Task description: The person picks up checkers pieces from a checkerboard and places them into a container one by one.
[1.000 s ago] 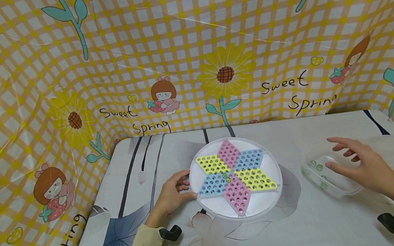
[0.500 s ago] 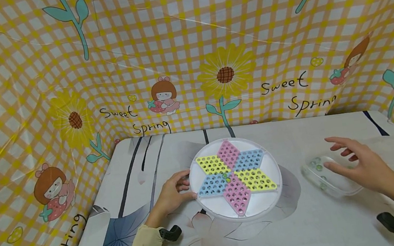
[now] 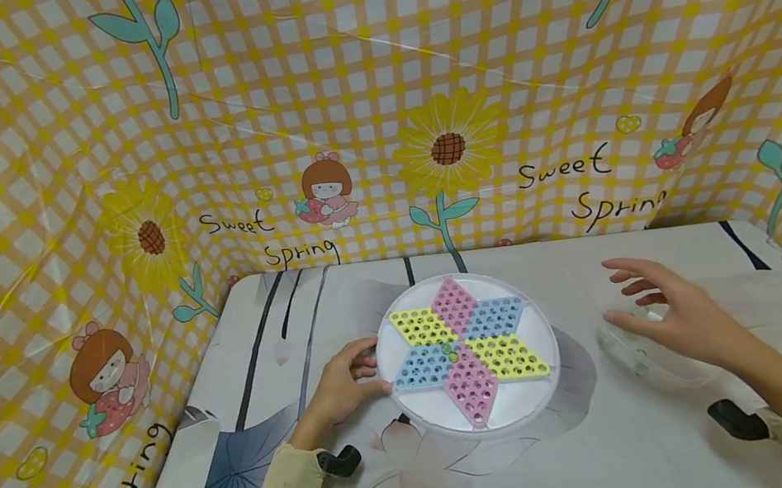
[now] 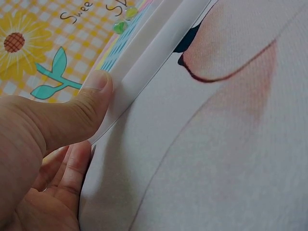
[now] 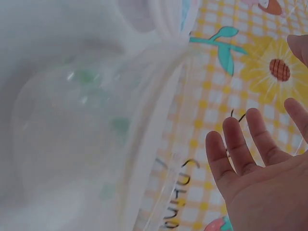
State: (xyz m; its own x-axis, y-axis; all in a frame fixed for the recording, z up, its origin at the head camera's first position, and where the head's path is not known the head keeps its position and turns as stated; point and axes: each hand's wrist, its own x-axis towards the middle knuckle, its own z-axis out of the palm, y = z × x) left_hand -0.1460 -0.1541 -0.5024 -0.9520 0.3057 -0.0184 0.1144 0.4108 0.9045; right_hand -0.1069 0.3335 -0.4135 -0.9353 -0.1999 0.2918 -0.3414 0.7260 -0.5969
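Observation:
A round white Chinese checkers board (image 3: 415,416) with a pink, yellow and blue star lies mid-table. Two green marbles (image 3: 449,351) sit near its centre. My left hand (image 3: 336,385) holds the board's left rim; in the left wrist view its thumb (image 4: 91,98) presses the rim, with curled fingers beside and below. My right hand (image 3: 675,317) hovers over a clear plastic tub (image 3: 668,376), fingers spread and loosely bent, holding nothing. Green marbles (image 5: 120,125) show blurred through the tub's wall in the right wrist view. The hand partly hides the tub in the head view.
A pale table (image 3: 543,473) printed with leaves and flowers bears everything. A yellow checked cloth (image 3: 350,58) rises behind it and at both sides. Each wrist carries a small black device, one (image 3: 341,461) on the left and another (image 3: 738,419) on the right.
My right hand has moved left and slightly away from me above the tub, its fingers still apart. The left hand and the board have kept their places.

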